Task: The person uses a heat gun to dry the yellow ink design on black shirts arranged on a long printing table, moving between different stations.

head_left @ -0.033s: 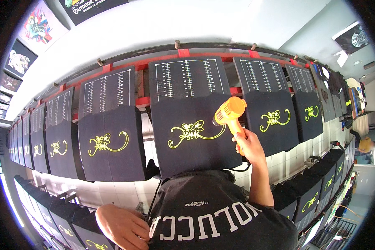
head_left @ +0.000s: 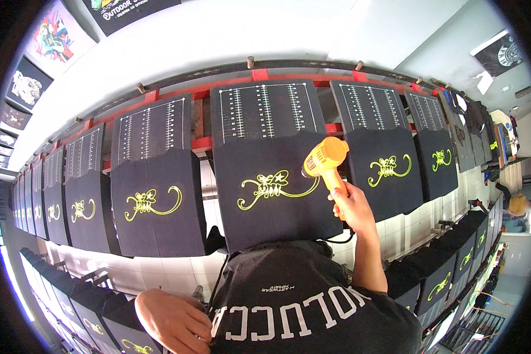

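at frame centre the right hand (head_left: pixel 351 203) is wrapped tight round the grip of an orange heat gun (head_left: pixel 324 158), its nozzle at the yellow scorpion print (head_left: pixel 271 187) on the middle black shirt panel (head_left: pixel 271 194). the left hand (head_left: pixel 174 318), lower left, presses loosely curled on the dark garment (head_left: pixel 312 307) at the bottom edge. drying looks mid-row: printed panels run on to both sides, and which are done cannot be told.

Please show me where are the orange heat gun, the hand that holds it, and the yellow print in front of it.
Orange plastic heat gun (head_left: pixel 324 158), head view, on its body.
Right hand (head_left: pixel 349 206), head view, on its back.
Yellow scorpion-like print (head_left: pixel 269 189), head view, on its middle.
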{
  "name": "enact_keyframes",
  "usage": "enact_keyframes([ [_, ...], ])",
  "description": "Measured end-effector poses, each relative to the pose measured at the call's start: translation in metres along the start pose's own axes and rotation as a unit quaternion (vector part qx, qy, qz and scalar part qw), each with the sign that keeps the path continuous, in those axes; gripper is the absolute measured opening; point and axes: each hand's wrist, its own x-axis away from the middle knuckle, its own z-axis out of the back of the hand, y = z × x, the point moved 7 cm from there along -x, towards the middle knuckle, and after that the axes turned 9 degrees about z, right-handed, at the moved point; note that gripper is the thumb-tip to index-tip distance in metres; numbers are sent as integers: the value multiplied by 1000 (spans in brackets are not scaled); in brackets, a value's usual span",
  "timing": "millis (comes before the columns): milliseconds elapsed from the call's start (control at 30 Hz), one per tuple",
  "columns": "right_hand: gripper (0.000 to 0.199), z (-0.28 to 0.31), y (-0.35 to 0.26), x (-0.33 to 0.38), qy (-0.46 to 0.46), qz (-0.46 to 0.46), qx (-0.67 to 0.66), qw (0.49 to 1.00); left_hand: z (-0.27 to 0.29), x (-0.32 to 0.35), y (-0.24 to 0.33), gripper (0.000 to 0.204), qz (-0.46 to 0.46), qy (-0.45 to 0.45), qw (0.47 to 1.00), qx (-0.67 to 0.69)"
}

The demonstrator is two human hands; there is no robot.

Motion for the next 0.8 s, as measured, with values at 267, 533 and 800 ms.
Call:
enact_keyframes([
  [267,33,3,9,1,14,10,9,1000,69,66,-111,24,309,439,841,-66],
  [533,37,2,6,-8,-7,10,-3,1000,51,195,-316,39,495,678,531,-117],
  [800,28,11,6,-10,27,1,-8,1000,17,208,-365,46,522,683,502,-98],
])
